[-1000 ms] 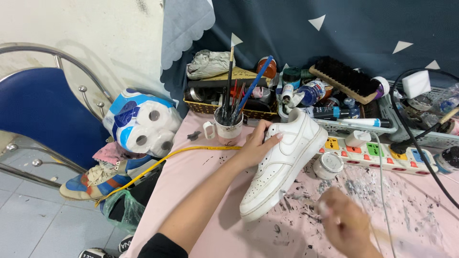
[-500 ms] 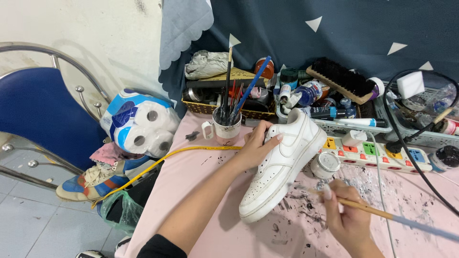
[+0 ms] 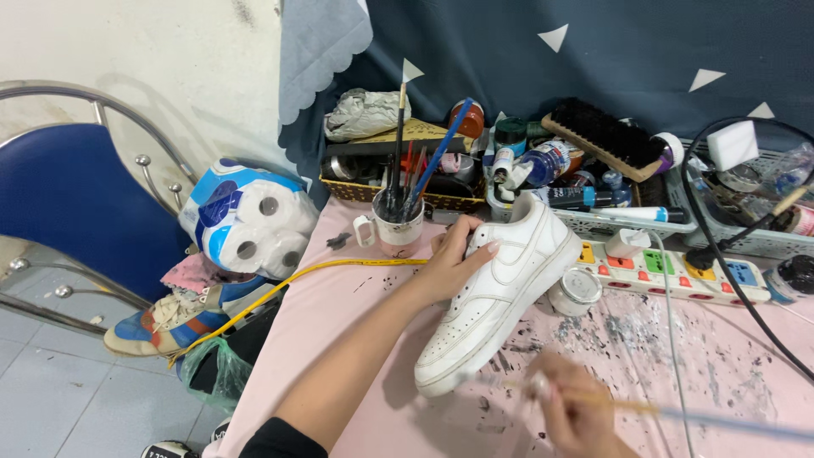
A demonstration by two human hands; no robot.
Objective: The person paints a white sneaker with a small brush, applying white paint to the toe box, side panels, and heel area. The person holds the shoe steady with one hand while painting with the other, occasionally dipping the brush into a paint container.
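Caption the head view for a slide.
Left hand steadies a white sneaker on the pink table; right hand holds a brush.

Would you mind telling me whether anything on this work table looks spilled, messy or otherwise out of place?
Yes: the pink tabletop is flecked with dark paint splatters to the right of the white leather sneaker that the left hand steadies. The right hand is motion-blurred.

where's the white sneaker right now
In the head view the white sneaker sits tilted at the middle of the pink table, gripped by the left hand, with the brush mug to its left and a small white jar to its right.
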